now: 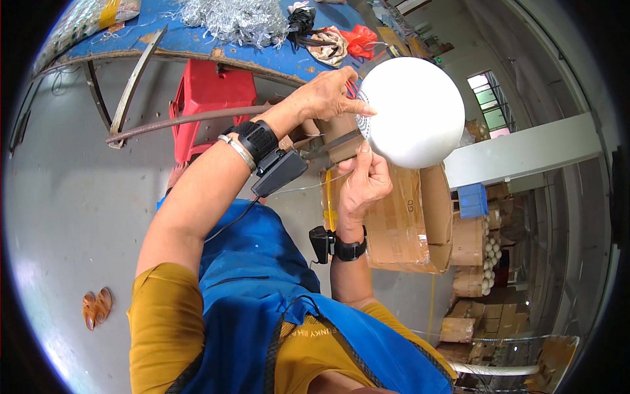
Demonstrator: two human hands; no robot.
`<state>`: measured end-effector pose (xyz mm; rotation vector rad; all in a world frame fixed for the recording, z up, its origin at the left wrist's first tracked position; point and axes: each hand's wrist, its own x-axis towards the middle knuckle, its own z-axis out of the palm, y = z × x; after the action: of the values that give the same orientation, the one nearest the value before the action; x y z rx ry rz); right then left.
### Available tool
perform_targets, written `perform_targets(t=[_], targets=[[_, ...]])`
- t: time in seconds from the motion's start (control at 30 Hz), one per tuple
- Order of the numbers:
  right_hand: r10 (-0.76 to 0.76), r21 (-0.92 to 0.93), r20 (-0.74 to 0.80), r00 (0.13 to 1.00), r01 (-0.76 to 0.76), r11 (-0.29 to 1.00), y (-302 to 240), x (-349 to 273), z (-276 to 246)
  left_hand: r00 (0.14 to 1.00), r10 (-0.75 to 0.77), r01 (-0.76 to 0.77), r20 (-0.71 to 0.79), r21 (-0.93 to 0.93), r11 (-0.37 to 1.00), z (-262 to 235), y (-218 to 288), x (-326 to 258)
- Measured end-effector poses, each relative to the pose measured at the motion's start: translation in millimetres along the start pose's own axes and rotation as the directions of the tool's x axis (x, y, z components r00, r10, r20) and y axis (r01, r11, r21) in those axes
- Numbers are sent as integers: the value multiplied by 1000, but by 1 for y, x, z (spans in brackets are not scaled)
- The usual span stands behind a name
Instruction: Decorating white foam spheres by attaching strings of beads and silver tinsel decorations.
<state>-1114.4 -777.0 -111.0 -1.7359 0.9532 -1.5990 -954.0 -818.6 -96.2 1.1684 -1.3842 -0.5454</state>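
Observation:
A large smooth white ball (420, 111) stands above the cardboard boxes, with a narrow band of small shiny beads (363, 121) along its left side. My left hand (325, 97) is closed at that side, its fingertips pressed on the band and the ball's edge. Something red and blue (352, 87) shows by those fingers; its kind is unclear. Below, my right hand (365, 180) pinches a thin beaded strand (308, 190) close to the ball, and the strand trails off left. What supports the ball is hidden.
A brown rod (190, 118) runs behind my left forearm. Behind it stand a red plastic stool (213, 98) and a blue-topped table (154, 43) with a heap of silvery strands (233, 21). A big cardboard box (397, 220) is below the ball; stacked cartons (467, 243) line the right.

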Motion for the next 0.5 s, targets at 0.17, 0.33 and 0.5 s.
perform_targets(t=[0.17,0.33,0.5], targets=[[-85,-36,-32,996,84,996,12,11,1,998,-55,60,41,-125,990,2,1,1],[-80,-7,-76,994,80,997,15,12,4,997,-57,62,46,-115,991,2,7,-2],[-74,-3,-79,994,74,997,14,12,7,970,190,-186,-149,42,982,9,-1,-5]])
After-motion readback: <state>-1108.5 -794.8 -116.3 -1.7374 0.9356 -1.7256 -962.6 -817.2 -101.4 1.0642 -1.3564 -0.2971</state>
